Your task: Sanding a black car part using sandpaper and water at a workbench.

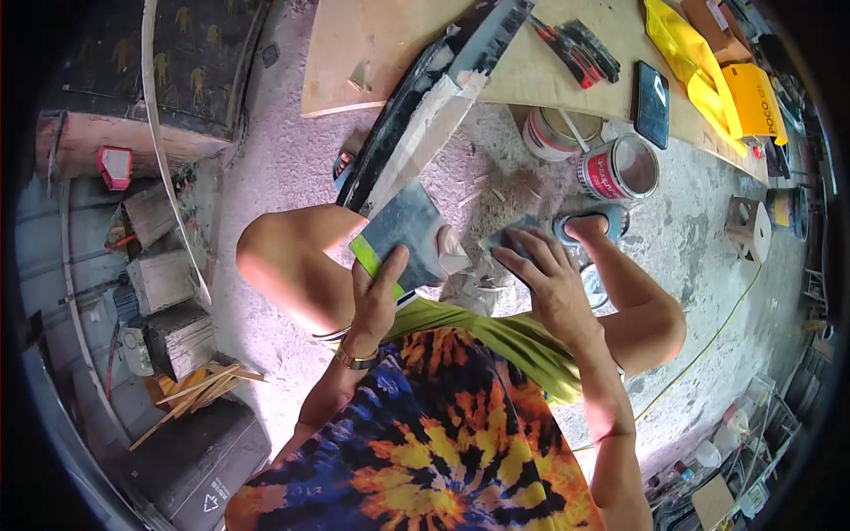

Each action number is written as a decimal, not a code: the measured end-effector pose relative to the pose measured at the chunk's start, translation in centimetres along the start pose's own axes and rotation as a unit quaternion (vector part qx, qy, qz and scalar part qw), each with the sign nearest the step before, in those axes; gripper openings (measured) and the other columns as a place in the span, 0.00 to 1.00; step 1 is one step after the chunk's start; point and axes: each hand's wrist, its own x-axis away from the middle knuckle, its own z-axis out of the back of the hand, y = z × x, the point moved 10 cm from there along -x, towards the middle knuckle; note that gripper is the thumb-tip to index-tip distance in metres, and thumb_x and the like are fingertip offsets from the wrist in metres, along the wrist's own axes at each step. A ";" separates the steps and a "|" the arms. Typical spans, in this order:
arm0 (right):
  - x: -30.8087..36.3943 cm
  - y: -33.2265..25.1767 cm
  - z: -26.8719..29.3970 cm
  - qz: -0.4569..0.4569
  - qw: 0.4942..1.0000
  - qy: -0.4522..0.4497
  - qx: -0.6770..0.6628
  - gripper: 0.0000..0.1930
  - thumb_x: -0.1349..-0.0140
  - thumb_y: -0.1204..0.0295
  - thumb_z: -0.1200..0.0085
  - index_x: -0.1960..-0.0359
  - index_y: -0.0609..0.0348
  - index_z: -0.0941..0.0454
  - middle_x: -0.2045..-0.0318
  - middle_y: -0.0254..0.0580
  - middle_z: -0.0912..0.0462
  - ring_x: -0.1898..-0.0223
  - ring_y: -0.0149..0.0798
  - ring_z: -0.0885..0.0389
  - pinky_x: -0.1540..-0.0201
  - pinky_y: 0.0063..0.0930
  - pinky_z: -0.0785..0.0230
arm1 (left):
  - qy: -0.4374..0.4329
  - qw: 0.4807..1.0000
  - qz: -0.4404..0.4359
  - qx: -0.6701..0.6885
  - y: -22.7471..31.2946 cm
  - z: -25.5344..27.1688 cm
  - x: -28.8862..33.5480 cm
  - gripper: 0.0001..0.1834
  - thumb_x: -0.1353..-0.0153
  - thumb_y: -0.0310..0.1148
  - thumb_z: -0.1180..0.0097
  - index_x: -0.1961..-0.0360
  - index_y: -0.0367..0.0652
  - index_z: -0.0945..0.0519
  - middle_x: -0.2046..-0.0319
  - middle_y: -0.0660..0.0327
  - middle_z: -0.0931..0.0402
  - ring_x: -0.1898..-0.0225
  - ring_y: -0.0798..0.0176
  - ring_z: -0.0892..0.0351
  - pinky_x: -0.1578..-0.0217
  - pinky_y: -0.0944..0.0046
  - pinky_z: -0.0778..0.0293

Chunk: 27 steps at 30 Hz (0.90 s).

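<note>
A dark panel (409, 232) with a green edge is gripped at its near end by the left hand (376, 296), fingers curled round it, thumb on top. The right hand (542, 279) is pressed flat, fingers spread, on a grey sanding pad (512, 239) just right of the panel. Two paint cans (620, 166) are seen on the floor beyond the right hand, below the desk (372, 53).

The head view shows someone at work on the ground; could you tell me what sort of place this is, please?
Probably a rough workshop or repair yard: open paint tins on a dusty concrete floor, a plywood board holding tools, and wood offcuts.
</note>
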 end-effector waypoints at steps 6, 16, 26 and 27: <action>-2.7 -4.5 1.9 0.063 0.996 0.016 0.059 0.29 0.50 0.75 0.51 0.42 0.39 0.27 0.41 0.37 0.30 0.38 0.47 0.35 0.35 0.55 0.45 | -0.018 0.996 -0.056 -0.074 0.9 -0.9 0.3 0.15 0.33 0.29 0.49 0.49 0.32 0.25 0.54 0.60 0.23 0.54 0.69 0.25 0.54 0.68 0.28; 0.7 2.9 -6.1 -0.187 0.786 -0.051 -0.587 0.25 0.40 0.72 0.46 0.39 0.59 0.32 0.41 0.44 0.30 0.38 0.43 0.33 0.36 0.40 0.38 | 0.207 0.935 -0.258 0.130 7.9 7.7 -0.7 0.20 0.34 0.35 0.44 0.45 0.37 0.29 0.50 0.58 0.25 0.50 0.64 0.26 0.49 0.62 0.29; -6.0 0.0 -3.7 -0.121 0.780 0.054 -0.611 0.24 0.32 0.61 0.56 0.37 0.59 0.35 0.37 0.41 0.36 0.37 0.39 0.36 0.38 0.35 0.40 | 0.195 0.933 -0.175 0.246 3.6 8.0 -10.8 0.20 0.38 0.48 0.39 0.60 0.48 0.32 0.65 0.67 0.30 0.62 0.72 0.31 0.57 0.69 0.33; -5.9 0.5 -4.8 -0.156 0.741 0.084 -0.648 0.28 0.38 0.61 0.51 0.38 0.61 0.38 0.38 0.47 0.35 0.34 0.45 0.38 0.36 0.43 0.41 | 0.171 0.933 -0.188 0.254 3.4 7.7 -11.4 0.19 0.37 0.48 0.40 0.60 0.47 0.32 0.66 0.68 0.30 0.62 0.73 0.31 0.56 0.68 0.34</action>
